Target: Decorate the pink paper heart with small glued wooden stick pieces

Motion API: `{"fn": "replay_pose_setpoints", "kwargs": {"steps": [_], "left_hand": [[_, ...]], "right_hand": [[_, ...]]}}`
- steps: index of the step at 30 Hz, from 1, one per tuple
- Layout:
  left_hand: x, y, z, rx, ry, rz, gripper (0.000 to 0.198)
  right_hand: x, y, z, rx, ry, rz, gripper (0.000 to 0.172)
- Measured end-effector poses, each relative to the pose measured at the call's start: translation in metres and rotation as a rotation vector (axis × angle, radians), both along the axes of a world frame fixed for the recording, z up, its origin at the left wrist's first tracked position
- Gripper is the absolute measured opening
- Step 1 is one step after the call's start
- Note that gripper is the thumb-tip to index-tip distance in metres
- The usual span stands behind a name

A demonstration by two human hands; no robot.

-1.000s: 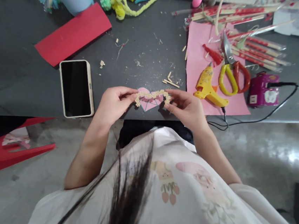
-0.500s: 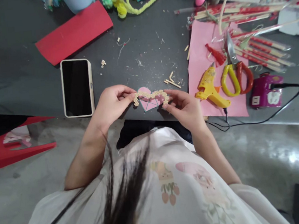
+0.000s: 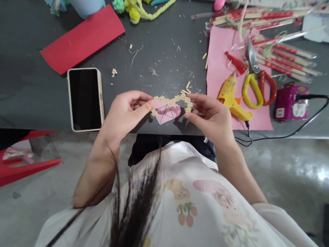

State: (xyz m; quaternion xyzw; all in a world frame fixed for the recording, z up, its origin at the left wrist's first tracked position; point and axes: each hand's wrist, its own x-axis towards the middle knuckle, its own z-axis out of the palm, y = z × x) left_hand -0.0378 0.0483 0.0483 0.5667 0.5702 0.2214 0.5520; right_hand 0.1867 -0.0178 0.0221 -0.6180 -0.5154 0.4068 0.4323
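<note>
Head view: left hand (image 3: pixel 127 110) and right hand (image 3: pixel 212 115) each pinch an end of the pale strip (image 3: pixel 174 99).
Pale strip: over the pink heart (image 3: pixel 165 118) on the bench (image 3: pixel 160 30).
Pinch: light and level likely serves best.

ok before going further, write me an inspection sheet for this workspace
Surface: dark table, littered with small crumbs and threads
Job's things: pale beaded strip, held over or against a pink heart; contact between them unclear
Clutter: yellow glue gun and scissors on pink paper; phone and red sheet at left
Hands: left hand pinches one end of the strip, right hand the other
Cables: black cord loops past the near edge by the glue gun and runs to a purple box
Surroundings: grey floor; no spill seen
</note>
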Motion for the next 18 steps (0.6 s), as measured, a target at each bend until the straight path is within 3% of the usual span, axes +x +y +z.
{"fn": "replay_pose_setpoints", "kwargs": {"steps": [8, 18], "left_hand": [[0.011, -0.002, 0.016, 0.054, -0.060, 0.028, 0.028], [0.012, -0.007, 0.025, 0.122, -0.092, 0.033, 0.022]], "right_hand": [[0.004, 0.000, 0.020, 0.079, -0.006, -0.010, 0.039], [0.007, -0.005, 0.025, 0.176, -0.062, 0.009, 0.043]]}}
